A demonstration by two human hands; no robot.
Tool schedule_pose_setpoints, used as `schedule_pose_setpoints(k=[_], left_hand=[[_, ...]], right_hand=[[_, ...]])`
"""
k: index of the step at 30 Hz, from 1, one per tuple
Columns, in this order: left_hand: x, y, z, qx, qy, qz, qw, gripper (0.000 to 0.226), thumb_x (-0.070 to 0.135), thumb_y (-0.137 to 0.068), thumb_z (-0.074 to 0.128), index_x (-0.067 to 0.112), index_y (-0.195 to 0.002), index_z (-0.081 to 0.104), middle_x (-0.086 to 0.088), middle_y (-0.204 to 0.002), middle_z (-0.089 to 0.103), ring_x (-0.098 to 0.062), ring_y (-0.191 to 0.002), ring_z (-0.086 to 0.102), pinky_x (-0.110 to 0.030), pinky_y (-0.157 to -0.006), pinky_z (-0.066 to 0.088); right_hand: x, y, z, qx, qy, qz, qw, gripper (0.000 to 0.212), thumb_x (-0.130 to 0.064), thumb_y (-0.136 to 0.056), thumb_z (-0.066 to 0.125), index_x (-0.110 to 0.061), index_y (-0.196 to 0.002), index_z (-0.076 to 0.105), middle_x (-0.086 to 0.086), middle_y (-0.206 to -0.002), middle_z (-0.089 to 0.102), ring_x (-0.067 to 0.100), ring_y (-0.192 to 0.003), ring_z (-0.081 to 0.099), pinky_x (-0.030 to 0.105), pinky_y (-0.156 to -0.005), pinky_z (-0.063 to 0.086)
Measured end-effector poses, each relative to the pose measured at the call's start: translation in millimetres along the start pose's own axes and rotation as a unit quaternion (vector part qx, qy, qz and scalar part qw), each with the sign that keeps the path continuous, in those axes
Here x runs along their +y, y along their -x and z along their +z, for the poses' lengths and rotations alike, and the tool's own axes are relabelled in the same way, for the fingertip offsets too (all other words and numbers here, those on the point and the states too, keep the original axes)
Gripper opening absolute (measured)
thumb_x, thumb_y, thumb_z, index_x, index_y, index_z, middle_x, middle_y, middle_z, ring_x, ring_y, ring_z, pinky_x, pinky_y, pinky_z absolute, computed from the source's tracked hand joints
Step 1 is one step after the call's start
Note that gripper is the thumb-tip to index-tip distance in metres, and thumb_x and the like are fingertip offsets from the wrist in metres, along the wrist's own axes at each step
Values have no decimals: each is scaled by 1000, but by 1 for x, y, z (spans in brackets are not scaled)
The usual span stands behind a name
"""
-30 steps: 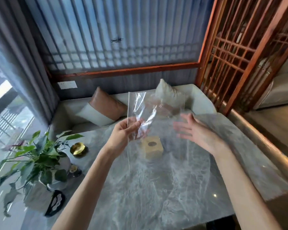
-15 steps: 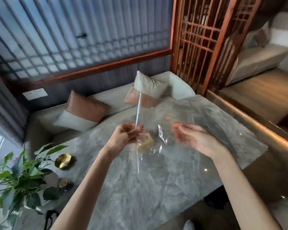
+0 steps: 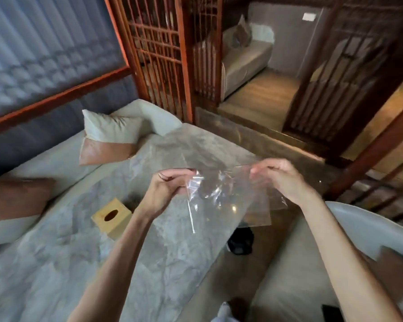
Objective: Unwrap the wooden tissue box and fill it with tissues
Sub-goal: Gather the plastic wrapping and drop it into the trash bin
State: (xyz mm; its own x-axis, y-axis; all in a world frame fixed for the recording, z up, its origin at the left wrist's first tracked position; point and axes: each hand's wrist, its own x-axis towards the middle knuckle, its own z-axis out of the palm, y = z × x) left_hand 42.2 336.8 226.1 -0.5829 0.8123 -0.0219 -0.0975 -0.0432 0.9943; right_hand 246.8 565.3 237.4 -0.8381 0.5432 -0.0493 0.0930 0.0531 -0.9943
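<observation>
The wooden tissue box (image 3: 112, 218), pale wood with an oval slot on top, stands bare on the grey marble table (image 3: 56, 263), left of my arms. A clear plastic wrapper (image 3: 228, 196) hangs in the air over the table's right edge. My left hand (image 3: 165, 192) pinches its left top corner and my right hand (image 3: 282, 178) pinches its right top edge, so the wrapper is stretched between them. No tissues are in sight.
A cream bench with brown and white cushions (image 3: 107, 140) runs behind the table. A wooden lattice screen (image 3: 158, 54) stands at the back. A white chair (image 3: 358, 224) is at the right, and a dark object (image 3: 240, 240) lies on the floor below the table edge.
The view has swung right, so the box now sits at the left. My right hand, open before, has closed on the wrapper. Both hands now hold it flat between them.
</observation>
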Motion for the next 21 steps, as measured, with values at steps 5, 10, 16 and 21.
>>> schedule_pose_setpoints(k=[5, 10, 16, 21], left_hand=[[-12, -41, 35, -158, 56, -16, 986, 27, -5, -89, 52, 8, -89, 75, -12, -125, 67, -29, -111, 67, -37, -86, 57], [-39, -59, 78, -233, 145, -154, 949, 55, 28, -91, 60, 16, -142, 42, -22, -120, 54, -38, -105, 57, -46, -89, 51], [-107, -62, 134, -129, 23, -160, 978, 31, -4, -83, 69, 10, -109, 59, 4, -68, 66, -11, -62, 63, -22, -59, 51], [-205, -43, 176, -11, 145, -186, 972, 38, -5, -85, 66, 32, -92, 64, 2, -72, 68, -11, -59, 62, -26, -56, 49]], right_hand=[[14, 7, -62, 83, 79, -38, 993, 33, -9, -82, 51, -26, -70, 77, -1, -96, 77, 24, -103, 69, 42, -84, 54], [31, 19, -95, 106, 68, -25, 992, 48, 6, -78, 46, -30, -67, 76, -6, -88, 78, 7, -91, 71, 25, -81, 53], [86, 42, -143, -26, -192, 96, 976, 48, -23, -88, 64, -24, -136, 57, 20, -141, 53, 32, -125, 56, 51, -102, 42], [190, 75, -133, 242, -269, 234, 902, 44, -75, -73, 56, -48, -106, 67, 3, -125, 65, 14, -91, 74, 38, -72, 61]])
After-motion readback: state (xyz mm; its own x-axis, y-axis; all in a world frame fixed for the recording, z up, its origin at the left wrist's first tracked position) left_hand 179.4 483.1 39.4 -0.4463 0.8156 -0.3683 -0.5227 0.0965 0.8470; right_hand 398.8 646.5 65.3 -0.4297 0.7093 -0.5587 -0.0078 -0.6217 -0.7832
